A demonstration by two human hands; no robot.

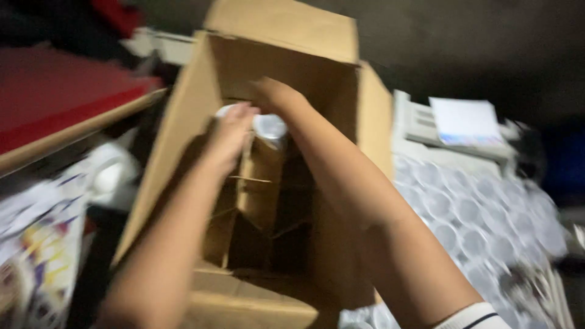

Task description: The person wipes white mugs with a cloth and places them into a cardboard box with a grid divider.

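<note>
Both my hands reach into an open brown cardboard box (183, 122) with cardboard dividers (259, 189) inside. My left hand (231, 134) and my right hand (277, 97) close around a white round-topped object (270, 127), perhaps a bottle or cup, at the top of one cell. The picture is blurred, so the exact grip is unclear. The cells below look dark, and I cannot tell what is in them.
A red surface with a wooden edge (55, 103) lies at the left. White crumpled wrapping (113, 170) and printed paper (36, 244) sit below it. At the right are a plastic-wrapped pack of white cups (475, 213) and a white machine (451, 131).
</note>
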